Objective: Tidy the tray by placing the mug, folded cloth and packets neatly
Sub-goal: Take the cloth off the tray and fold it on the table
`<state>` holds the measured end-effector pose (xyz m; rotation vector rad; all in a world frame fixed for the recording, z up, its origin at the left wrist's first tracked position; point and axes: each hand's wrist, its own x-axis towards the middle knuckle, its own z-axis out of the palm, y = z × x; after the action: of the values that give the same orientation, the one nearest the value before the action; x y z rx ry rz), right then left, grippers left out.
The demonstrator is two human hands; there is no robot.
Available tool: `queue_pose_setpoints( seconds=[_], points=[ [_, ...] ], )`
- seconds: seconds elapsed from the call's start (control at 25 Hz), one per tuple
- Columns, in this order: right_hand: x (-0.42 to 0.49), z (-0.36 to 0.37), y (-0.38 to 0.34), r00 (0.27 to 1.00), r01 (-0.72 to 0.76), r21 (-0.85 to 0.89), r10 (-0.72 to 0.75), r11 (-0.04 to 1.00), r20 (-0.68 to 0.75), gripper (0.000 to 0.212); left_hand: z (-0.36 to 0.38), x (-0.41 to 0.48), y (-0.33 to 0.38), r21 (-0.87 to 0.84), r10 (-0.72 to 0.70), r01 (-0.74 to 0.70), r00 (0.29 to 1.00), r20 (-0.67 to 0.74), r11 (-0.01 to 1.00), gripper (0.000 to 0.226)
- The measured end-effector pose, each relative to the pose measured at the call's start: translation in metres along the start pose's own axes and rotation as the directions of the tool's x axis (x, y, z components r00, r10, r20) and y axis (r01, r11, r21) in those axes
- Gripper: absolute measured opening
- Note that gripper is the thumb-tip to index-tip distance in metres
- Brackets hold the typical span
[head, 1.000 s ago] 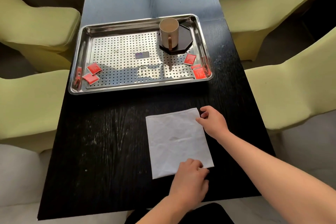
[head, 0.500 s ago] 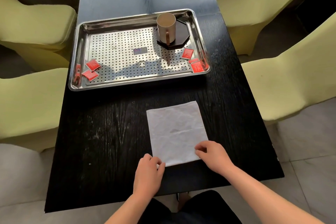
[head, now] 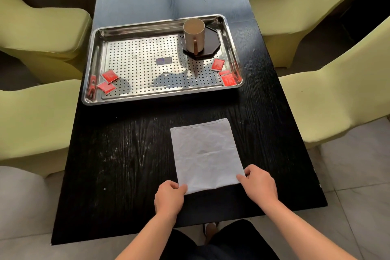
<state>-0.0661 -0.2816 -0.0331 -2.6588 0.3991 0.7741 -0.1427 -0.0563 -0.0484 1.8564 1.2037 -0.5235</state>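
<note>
A white folded cloth (head: pixel 205 154) lies flat on the black table, near its front edge. My left hand (head: pixel 168 198) pinches the cloth's near left corner and my right hand (head: pixel 260 184) pinches its near right corner. Further back stands a perforated steel tray (head: pixel 139 63). In its far right corner a beige mug (head: pixel 194 35) stands upright on a dark octagonal coaster (head: pixel 213 44). Red packets lie in two groups: one at the tray's near left (head: pixel 108 80), the other at its near right (head: pixel 224 73).
The black table (head: pixel 126 164) is narrow, with yellow-green chairs on the left (head: pixel 31 116) and on the right (head: pixel 337 95). A small dark label (head: pixel 164 61) sits at the tray's middle. Pale floor tiles show beside the table.
My right hand came down from the cloth's far right corner to its near right corner. My left hand shifted left to the near left corner. Both now pinch the near edge.
</note>
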Motion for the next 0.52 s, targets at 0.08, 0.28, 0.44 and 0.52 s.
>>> queue_pose_setpoints(
  seconds=[0.08, 0.28, 0.44, 0.52],
  points=[
    [0.0, 0.0, -0.003, 0.999, -0.037, 0.08, 0.036, 0.996, 0.023, 0.019, -0.001, -0.003, 0.002, 0.018, 0.037, -0.037, 0.999, -0.009, 0.999, 0.013],
    [-0.009, -0.008, -0.006, 0.99, -0.135, 0.518, 0.09, 0.844, 0.112, 0.007, -0.016, -0.013, -0.009, -0.36, 0.047, -0.011, 0.995, 0.091, 0.933, 0.004],
    [-0.022, -0.02, -0.005, 0.988, -0.119, 0.662, 0.025, 0.74, 0.15, 0.025, -0.039, -0.017, -0.021, -0.452, 0.098, -0.025, 0.985, 0.139, 0.892, 0.023],
    [-0.028, -0.025, -0.005, 0.983, -0.091, 0.697, -0.049, 0.711, 0.179, 0.03, -0.049, -0.021, -0.022, -0.483, 0.143, -0.038, 0.973, 0.182, 0.875, 0.025]
  ],
)
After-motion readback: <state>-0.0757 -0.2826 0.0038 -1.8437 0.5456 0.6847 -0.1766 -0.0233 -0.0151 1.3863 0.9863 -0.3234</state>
